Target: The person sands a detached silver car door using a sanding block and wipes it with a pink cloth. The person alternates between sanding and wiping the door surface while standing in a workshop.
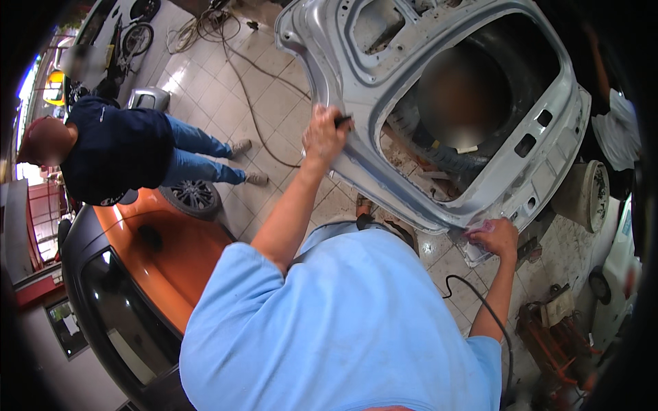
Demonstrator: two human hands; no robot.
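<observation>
A bare silver-grey car tailgate [425,82] with a large window opening stands tilted in front of me. My left hand [325,139] is closed round its left edge, and a small black piece [343,120] shows by the fingertips; what that piece is I cannot tell. At the tailgate's lower right corner, my right hand [496,238] has its fingers closed on crumpled clear plastic [478,252] against the metal. Part of this plastic hangs below the corner. My fingertips on that side are partly hidden.
To the left a person in a dark shirt and jeans [123,147] stands by an orange car [151,240]. Dark hoses [250,96] cross the tiled floor. A bucket-like container [591,195] and an orange-red metal frame [552,335] are at right. Another person's white sleeve [617,130] shows.
</observation>
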